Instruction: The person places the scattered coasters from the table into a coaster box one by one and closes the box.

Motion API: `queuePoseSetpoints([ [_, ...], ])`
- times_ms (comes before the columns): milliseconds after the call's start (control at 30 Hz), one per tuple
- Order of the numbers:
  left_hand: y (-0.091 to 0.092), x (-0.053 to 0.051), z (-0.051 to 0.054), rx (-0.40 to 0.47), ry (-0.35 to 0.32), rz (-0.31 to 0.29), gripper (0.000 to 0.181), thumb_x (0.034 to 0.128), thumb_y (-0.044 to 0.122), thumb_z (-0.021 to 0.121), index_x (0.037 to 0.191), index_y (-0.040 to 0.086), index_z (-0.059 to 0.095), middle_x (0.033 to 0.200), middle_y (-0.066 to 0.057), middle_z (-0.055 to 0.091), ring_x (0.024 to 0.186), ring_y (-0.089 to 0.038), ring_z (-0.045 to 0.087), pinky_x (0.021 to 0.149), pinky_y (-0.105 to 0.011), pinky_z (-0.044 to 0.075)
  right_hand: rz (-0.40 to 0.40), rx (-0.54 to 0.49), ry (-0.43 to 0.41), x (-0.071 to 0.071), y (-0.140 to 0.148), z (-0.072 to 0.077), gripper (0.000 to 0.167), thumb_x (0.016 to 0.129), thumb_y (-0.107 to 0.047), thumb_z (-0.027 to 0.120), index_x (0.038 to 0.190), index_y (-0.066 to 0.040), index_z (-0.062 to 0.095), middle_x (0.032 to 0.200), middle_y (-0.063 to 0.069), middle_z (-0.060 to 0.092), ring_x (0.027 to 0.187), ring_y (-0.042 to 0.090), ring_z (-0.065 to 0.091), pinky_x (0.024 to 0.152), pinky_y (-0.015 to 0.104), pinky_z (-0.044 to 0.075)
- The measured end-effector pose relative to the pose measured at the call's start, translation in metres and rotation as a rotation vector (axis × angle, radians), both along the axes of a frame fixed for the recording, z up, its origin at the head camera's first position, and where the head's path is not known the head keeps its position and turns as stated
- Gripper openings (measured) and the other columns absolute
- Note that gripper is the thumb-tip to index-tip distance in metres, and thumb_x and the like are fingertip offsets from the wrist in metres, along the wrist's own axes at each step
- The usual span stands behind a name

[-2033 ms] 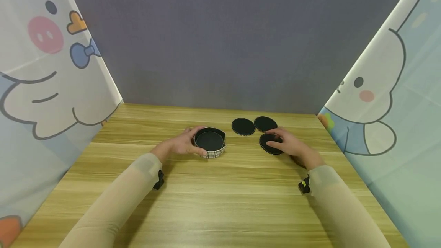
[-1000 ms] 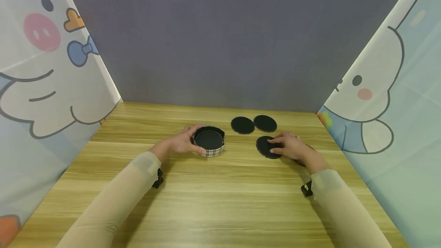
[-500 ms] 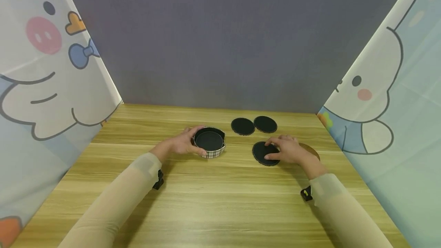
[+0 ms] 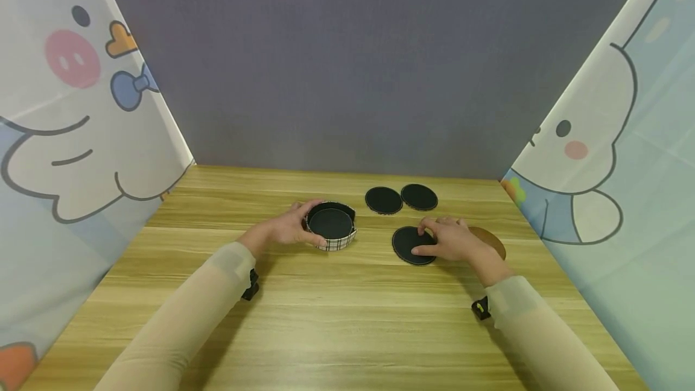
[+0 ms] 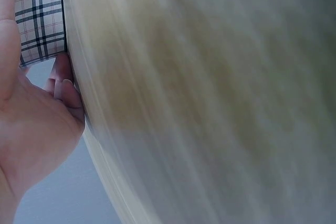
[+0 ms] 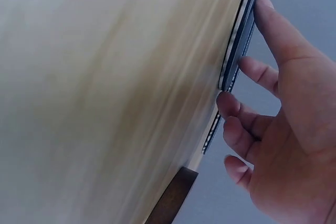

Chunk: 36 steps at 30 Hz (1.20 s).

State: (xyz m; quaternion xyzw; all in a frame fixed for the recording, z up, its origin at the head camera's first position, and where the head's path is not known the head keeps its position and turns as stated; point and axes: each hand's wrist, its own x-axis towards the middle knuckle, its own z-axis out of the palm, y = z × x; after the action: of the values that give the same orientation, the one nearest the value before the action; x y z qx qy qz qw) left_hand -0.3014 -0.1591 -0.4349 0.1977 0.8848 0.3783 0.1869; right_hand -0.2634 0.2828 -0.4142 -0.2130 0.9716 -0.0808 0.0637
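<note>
My left hand (image 4: pixel 288 226) grips the left side of a round coaster holder (image 4: pixel 339 243), plaid outside and black inside, with a gap in its wall on the right. In the left wrist view, its plaid wall (image 5: pixel 42 17) shows beside the fingers. My right hand (image 4: pixel 447 239) rests its thumb and fingertips on top of a round black coaster (image 4: pixel 404 246) lying on the table. From the right wrist, this coaster (image 6: pixel 239 40) appears edge-on, and the other fingers hang loosely bent. Whether the holder contains coasters I cannot tell.
Two more black coasters, a left one (image 4: pixel 383 200) and a right one (image 4: pixel 419 197), lie side by side behind. A brown round piece (image 4: pixel 491 240) lies partly hidden behind my right wrist. The wooden table (image 4: pixel 347 324) meets a grey wall (image 4: pixel 347 65) at the back.
My right hand has slid the black coaster left and toward me, away from the two rear coasters. More of the brown piece now shows. My left hand and the holder have stayed put.
</note>
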Motion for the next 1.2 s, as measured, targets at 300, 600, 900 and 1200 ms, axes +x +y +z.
queuePoseSetpoints([
  [300, 0.0, 0.0, -0.001, -0.008, 0.013, -0.006, 0.123, 0.0836, 0.054, 0.095, 0.177, 0.03, 0.018, 0.169, -0.03, 0.022, 0.149, -0.055, 0.037, 0.122, -0.076, 0.03, 0.105, -0.1, -0.05, -0.001, -0.001, -0.003, 0.052, 0.104, -0.047, 0.075, 0.148, -0.02, 0.066, 0.153, 0.022, 0.056, 0.14, 0.05, 0.051, 0.113, 0.073, 0.036],
  [600, 0.001, 0.0, -0.001, 0.0, 0.014, -0.005, 0.12, 0.0842, 0.053, 0.095, 0.176, 0.032, 0.02, 0.167, -0.03, 0.023, 0.148, -0.054, 0.037, 0.123, -0.075, 0.03, 0.14, -0.163, -0.187, 0.0, 0.0, -0.004, 0.07, 0.093, -0.047, 0.085, 0.158, -0.032, 0.062, 0.176, 0.018, 0.036, 0.159, 0.062, 0.022, 0.118, 0.085, 0.023],
  [900, 0.0, -0.001, -0.001, 0.009, 0.012, 0.002, 0.124, 0.0813, 0.053, 0.097, 0.176, 0.03, 0.021, 0.167, -0.03, 0.025, 0.146, -0.052, 0.042, 0.123, -0.074, 0.033, 0.145, -0.172, -0.163, -0.001, 0.001, -0.006, 0.078, 0.084, -0.044, 0.093, 0.155, -0.033, 0.063, 0.167, 0.017, 0.045, 0.151, 0.051, 0.035, 0.116, 0.078, 0.031],
  [1200, 0.0, -0.001, 0.0, 0.003, 0.018, -0.002, 0.125, 0.0817, 0.055, 0.096, 0.177, 0.028, 0.019, 0.167, -0.03, 0.026, 0.144, -0.052, 0.044, 0.122, -0.074, 0.034, 0.125, -0.218, -0.136, -0.001, -0.01, 0.0, 0.081, 0.084, -0.052, 0.091, 0.157, -0.034, 0.06, 0.161, 0.013, 0.047, 0.152, 0.048, 0.036, 0.114, 0.076, 0.036],
])
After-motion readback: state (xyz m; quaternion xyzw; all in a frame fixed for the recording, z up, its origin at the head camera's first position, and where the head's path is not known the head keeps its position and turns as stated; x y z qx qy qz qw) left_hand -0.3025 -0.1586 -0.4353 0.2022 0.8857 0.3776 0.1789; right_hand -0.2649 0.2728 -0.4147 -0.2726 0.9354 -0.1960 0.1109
